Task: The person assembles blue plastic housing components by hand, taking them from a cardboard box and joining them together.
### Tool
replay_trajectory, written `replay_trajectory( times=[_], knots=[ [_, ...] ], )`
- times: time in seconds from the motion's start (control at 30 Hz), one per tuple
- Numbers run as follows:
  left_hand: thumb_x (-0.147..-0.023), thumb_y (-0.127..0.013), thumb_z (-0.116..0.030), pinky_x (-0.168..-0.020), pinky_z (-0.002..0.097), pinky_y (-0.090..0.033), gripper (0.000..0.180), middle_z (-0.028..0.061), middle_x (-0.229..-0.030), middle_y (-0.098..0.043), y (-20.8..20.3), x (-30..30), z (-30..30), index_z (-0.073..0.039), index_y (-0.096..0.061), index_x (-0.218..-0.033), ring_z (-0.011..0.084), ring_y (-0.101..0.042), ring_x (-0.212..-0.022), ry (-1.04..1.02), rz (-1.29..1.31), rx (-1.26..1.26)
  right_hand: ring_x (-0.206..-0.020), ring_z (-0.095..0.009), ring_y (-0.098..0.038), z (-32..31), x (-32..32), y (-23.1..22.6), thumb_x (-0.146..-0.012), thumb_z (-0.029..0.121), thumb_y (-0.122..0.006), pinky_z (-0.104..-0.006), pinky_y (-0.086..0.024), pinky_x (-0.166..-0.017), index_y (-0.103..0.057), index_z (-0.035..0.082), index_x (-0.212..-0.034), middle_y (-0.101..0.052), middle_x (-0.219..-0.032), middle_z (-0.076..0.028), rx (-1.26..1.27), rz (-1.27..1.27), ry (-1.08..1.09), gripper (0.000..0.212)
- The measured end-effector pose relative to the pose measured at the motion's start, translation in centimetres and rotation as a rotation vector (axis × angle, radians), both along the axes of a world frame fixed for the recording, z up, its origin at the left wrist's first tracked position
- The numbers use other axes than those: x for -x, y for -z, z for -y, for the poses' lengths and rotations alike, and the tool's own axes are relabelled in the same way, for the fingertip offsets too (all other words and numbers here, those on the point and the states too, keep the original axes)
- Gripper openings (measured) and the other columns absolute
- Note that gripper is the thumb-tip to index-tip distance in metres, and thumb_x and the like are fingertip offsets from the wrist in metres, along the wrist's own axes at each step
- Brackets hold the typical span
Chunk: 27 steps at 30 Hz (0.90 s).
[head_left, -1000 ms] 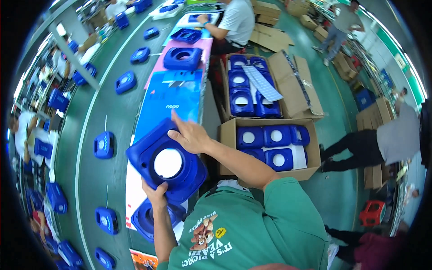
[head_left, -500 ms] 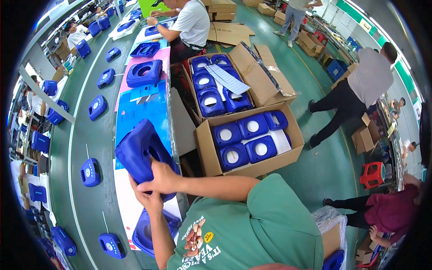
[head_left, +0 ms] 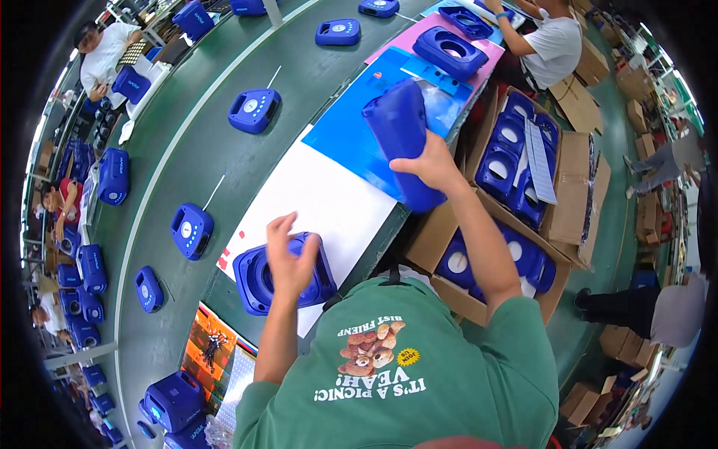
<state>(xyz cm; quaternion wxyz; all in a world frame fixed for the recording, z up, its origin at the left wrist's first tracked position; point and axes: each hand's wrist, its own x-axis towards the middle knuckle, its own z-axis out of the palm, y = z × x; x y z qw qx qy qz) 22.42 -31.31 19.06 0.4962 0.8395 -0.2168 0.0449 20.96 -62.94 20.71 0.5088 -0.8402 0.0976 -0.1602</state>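
A green conveyor belt (head_left: 254,172) runs along the far edge of the desk (head_left: 366,262), and two cartons of blue shells stand beyond the near edge: one close (head_left: 430,236), one farther up with its flap (head_left: 574,168) folded out. On the desk, a white sheet (head_left: 329,194) covers the middle, with a blue sheet (head_left: 344,120) beside it and a pink sheet (head_left: 404,37) toward the upper end. One blue shell (head_left: 449,52) lies mostly on the pink sheet; another, the lower shell (head_left: 321,269), lies on the white sheet's lower end. The raised shell (head_left: 400,123) is held tilted over the blue sheet, its lower end overlapping the desk's near edge in this view. With one hand on what looks like smooth plastic, a slip could drop it past that edge onto the close carton or the floor; a careless push could also slide the lower shell across the sheet. The hands are well apart. The right hand (head_left: 430,165) is clamped round the raised shell, thumb across one face, fingers mostly hidden behind. The left hand (head_left: 290,258) is spread wide, thumb away from the fingers, over the lower shell, holding nothing; whether it touches, I cannot tell.
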Motion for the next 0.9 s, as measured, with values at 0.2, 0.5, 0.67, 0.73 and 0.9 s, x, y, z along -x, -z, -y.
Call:
replay_trajectory(
  times=[0.2, 0.5, 0.67, 0.73, 0.9],
  knots=[
    [-0.071, -0.072, -0.018, -0.101, 0.0455, -0.030, 0.062, 0.0220, -0.120, -0.048, 6.3, 3.1, -11.8, 0.003, -0.048, -0.125, 0.0369, -0.043, -0.114, -0.577, -0.029, -0.510, -0.086, -0.036, -0.065, 7.1, -8.7, 4.9, -0.065, 0.023, -0.074, -0.0424, -0.052, -0.076, -0.051, -0.004, -0.106, -0.066, -0.090, -0.022, 0.740, -0.562, 0.059, 0.054],
    [-0.070, -0.077, -0.039, -0.097, 0.0502, -0.037, 0.091, 0.0217, -0.137, -0.034, 7.2, 10.1, -11.8, -0.002, -0.032, -0.140, 0.0361, -0.040, -0.122, -1.302, -1.081, 0.217, -0.094, -0.032, -0.064, 16.0, -17.1, 12.4, -0.068, 0.031, -0.079, -0.0452, -0.045, -0.089, -0.049, 0.002, -0.113, -0.066, -0.098, -0.017, 0.950, -0.566, 0.277, 0.062],
    [-0.083, -0.068, -0.030, -0.093, 0.0467, -0.046, 0.051, 0.0135, -0.120, -0.053, 10.7, 10.5, -10.6, -0.002, -0.046, -0.121, 0.0311, -0.055, -0.106, -0.930, -1.198, 0.779, -0.121, -0.033, -0.047, 19.1, -18.9, 12.2, -0.066, 0.033, -0.079, -0.0550, -0.016, -0.109, -0.038, 0.004, -0.135, -0.054, -0.124, -0.020, 1.124, -0.590, 0.396, 0.084],
    [-0.084, -0.066, -0.025, -0.091, 0.0440, -0.047, 0.046, 0.0122, -0.114, -0.056, 14.1, 10.4, -11.7, -0.001, -0.048, -0.119, 0.0285, -0.058, -0.102, -0.916, -1.241, 0.955, -0.128, -0.035, -0.037, 20.0, -19.2, 11.7, -0.077, 0.032, -0.070, -0.0554, -0.013, -0.110, -0.035, 0.006, -0.138, -0.045, -0.134, -0.022, 1.121, -0.660, 0.407, 0.075],
    [-0.083, -0.064, -0.014, -0.087, 0.0381, -0.050, 0.036, 0.0095, -0.101, -0.060, 18.4, 9.8, -14.5, -0.001, -0.052, -0.115, 0.0227, -0.060, -0.094, -0.908, -1.305, 1.151, -0.129, -0.038, -0.033, 16.3, -18.0, 10.9, -0.068, 0.034, -0.074, -0.0530, -0.025, -0.105, -0.036, 0.005, -0.134, -0.039, -0.136, -0.022, 1.109, -0.275, 0.564, 0.081]
  ],
)
